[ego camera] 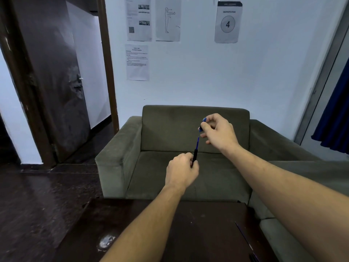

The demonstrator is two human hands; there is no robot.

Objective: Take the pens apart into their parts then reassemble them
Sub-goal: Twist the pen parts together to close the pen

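- Left hand point(182, 168) closed tight round the black pen barrel point(194, 155), held up in the air over the sofa point(217, 178).
- Thin blue refill point(197, 143) sticking up out of the barrel.
- Right hand point(219, 132) pinching the blue pen piece point(202, 124) just above the refill, not touching.
- Looks like fitting or pulling apart; cannot tell which. Next: line up straight, go slow.
- More thin pen parts point(245, 240) lying on the dark worktop point(188, 233).

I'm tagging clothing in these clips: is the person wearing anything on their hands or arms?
Nothing visible. The left hand and right hand are bare, with no gloves, and I see no rings. Both forearms are uncovered down to the frame's edge: no sleeves, watch or wristbands show.
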